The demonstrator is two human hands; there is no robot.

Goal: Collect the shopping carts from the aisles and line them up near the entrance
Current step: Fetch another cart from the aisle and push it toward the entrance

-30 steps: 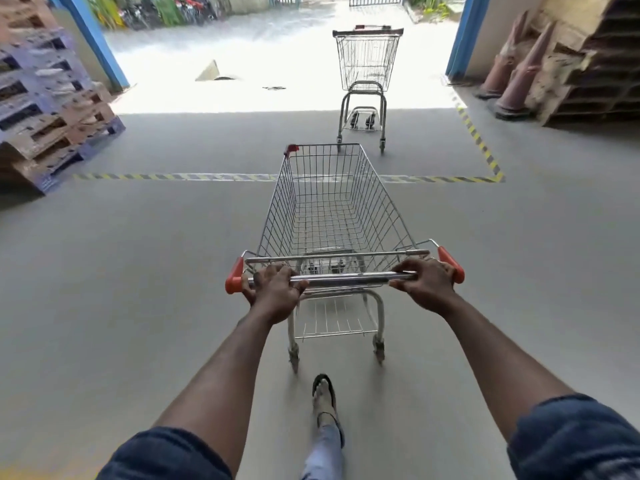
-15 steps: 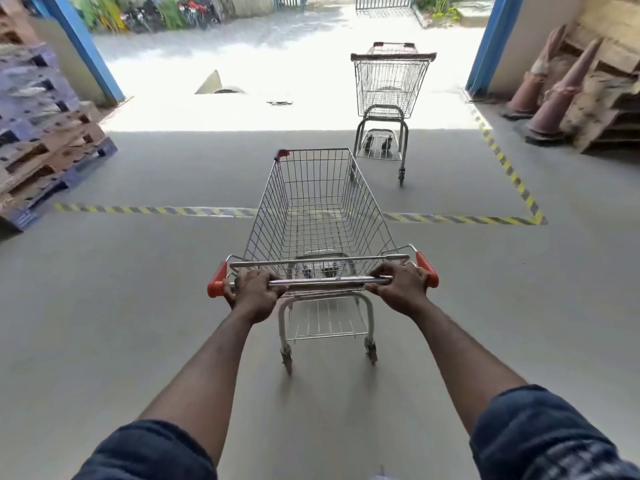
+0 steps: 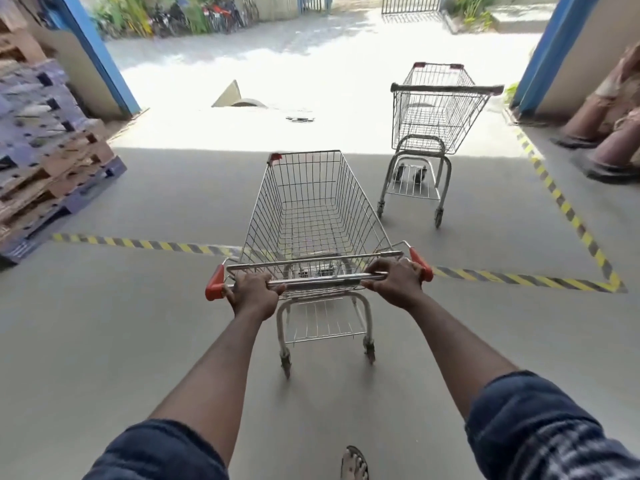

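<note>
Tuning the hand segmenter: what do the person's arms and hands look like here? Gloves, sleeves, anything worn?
No gloves on the left hand or right hand; no watch or rings visible. Forearms uncovered. Dark blue left sleeve ends near the elbow; right sleeve is dark blue with a faint plaid check.

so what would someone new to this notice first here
The wire cart in the middle draws the eye first, with the left hand and right hand gripping its handle. Ahead and to the right, a second cart stands at the edge of the sunlit doorway, beyond the yellow-and-black floor tape. Stacked pallets sit at the far left.
</note>
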